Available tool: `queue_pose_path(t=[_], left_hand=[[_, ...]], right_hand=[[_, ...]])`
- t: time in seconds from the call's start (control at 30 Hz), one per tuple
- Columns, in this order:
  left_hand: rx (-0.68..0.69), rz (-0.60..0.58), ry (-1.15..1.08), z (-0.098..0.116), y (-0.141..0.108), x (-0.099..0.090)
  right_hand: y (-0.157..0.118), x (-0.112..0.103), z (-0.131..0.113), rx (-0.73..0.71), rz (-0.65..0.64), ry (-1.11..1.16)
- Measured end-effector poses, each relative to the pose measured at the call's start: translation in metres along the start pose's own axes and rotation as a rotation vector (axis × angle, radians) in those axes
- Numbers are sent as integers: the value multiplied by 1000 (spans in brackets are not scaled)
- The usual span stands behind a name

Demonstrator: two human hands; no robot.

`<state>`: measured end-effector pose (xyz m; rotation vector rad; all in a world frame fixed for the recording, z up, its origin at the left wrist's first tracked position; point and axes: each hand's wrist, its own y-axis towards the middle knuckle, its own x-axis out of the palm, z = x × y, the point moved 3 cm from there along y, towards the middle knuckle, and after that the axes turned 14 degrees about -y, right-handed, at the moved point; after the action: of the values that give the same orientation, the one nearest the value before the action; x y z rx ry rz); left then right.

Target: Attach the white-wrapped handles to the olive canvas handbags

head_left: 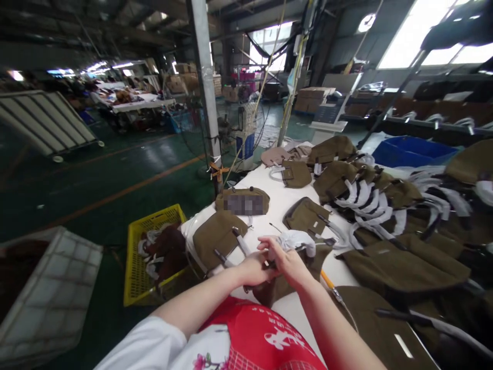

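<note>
An olive-brown handbag [275,292] lies in front of me on the white tabletop, its handle [295,240] wrapped in white material. Both my hands meet over this bag. My left hand [256,268] has its fingers closed around a dark part at the base of the handle. My right hand [284,261] presses against the same spot from the other side, fingers bent. The exact part between the fingertips is hidden. To the left lies another olive handbag [215,241], and beyond my hands rests one more bag [306,215].
Several olive bags with wrapped handles pile up on the right [404,257]. An orange-handled tool [327,280] lies by my right forearm. A yellow crate [133,267] stands left of the table, a metal post [206,87] at its far edge. A blue bin [414,151] sits back right.
</note>
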<state>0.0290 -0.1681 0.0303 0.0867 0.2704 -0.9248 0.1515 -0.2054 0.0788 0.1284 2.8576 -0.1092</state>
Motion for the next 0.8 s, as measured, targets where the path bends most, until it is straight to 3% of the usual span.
queue_pose_path(t=[0.17,0.27,0.33,0.4,0.5,0.57,0.67,0.8], left_hand=[[40,-11,33,20,-3,-22],[-58,63,-20,10,0,-39],[-157,180,-138,-7,1,-42],[-264,329,-224,-28,-3,-37],[-384,476,-245,-57,-14,-23],[-419,498,-238,-69,-20,-12],[-453,500,-255,-77,-24,0],[-442,482,-263,-76,-21,10]], right_hand=[[-20,-10,-9,13,67,-17],[-30,-16,12,80,116,-10],[-39,-17,35,147,99,52],[-51,-14,61,319,-7,92],[-78,-7,80,559,-359,100],[-91,-4,70,477,-485,142],[-92,3,44,238,-351,54],[-80,33,29,117,-246,-350]])
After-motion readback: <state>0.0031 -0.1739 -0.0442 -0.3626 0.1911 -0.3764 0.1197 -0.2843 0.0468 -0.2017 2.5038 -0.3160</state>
